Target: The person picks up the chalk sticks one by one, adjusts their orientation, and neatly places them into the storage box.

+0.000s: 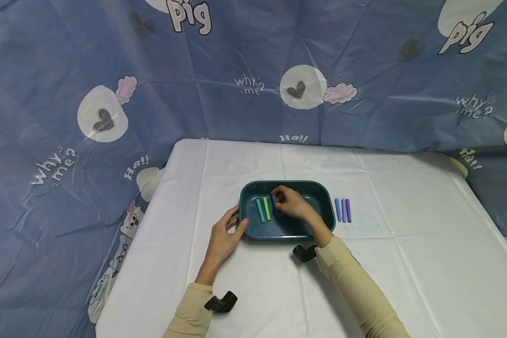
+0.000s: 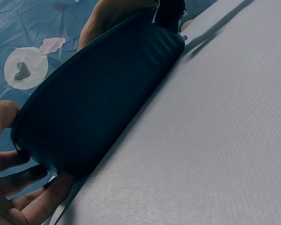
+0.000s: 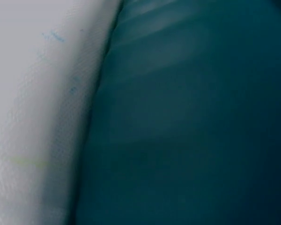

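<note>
A dark teal tray (image 1: 287, 236) lies on the white cloth. Inside it, toward the left end, are a teal chalk stick (image 1: 260, 211) and a bright green one (image 1: 266, 209), side by side. My right hand (image 1: 293, 203) reaches over the tray and pinches a blue chalk stick (image 1: 274, 199) just right of the green one; the fingers partly cover it. My left hand (image 1: 223, 238) holds the tray's left end, its thumb at the near corner. In the left wrist view, its fingers (image 2: 37, 206) rest against the outer wall. The right wrist view shows only the blurred tray wall (image 3: 168, 117).
Right of the tray, a blue chalk stick (image 1: 338, 210) and two purple chalk sticks (image 1: 348, 211) stand in a row on the cloth (image 1: 405, 281). A blue patterned curtain (image 1: 236, 112) hangs behind and at the sides. Black wrist cameras (image 1: 223, 303) sit on both sleeves.
</note>
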Available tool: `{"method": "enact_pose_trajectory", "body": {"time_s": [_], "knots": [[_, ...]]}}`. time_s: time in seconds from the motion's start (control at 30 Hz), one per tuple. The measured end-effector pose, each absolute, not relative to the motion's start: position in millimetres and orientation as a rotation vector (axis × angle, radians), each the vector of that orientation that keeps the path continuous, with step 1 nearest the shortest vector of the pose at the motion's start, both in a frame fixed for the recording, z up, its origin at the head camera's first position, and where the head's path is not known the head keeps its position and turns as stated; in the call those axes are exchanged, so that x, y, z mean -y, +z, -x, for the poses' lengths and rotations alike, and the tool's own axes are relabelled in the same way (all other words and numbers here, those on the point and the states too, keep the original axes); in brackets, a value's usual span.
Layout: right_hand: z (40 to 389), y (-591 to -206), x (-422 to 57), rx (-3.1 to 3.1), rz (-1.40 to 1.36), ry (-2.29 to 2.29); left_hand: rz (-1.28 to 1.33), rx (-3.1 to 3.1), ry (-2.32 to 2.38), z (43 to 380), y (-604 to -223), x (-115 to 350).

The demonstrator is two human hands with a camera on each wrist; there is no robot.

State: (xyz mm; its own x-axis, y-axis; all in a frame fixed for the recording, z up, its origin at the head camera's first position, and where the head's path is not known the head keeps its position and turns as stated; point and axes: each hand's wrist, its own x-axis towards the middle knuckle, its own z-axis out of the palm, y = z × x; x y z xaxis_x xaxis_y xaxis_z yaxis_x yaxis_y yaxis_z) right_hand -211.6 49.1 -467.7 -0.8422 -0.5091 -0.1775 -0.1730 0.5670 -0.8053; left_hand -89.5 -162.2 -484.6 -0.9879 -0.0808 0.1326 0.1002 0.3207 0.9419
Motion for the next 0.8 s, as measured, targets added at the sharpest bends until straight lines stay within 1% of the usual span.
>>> {"method": "enact_pose_trajectory", "body": {"time_s": [0.13, 0.23, 0.53, 0.8], "knots": [[211, -468, -46, -2.427, 0.537, -1.129, 0.046, 2.443, -1.746, 83, -466, 160], [211, -467, -43, -2.452, 0.550, -1.092, 0.043, 2.448, -1.744, 82, -463, 160], [210, -463, -33, -2.652, 0.581, -0.823, 0.031, 2.447, -1.767, 83, -464, 161], [207, -461, -31, -2.688, 0.559, -0.765, 0.036, 2.444, -1.771, 83, -465, 160]]}}
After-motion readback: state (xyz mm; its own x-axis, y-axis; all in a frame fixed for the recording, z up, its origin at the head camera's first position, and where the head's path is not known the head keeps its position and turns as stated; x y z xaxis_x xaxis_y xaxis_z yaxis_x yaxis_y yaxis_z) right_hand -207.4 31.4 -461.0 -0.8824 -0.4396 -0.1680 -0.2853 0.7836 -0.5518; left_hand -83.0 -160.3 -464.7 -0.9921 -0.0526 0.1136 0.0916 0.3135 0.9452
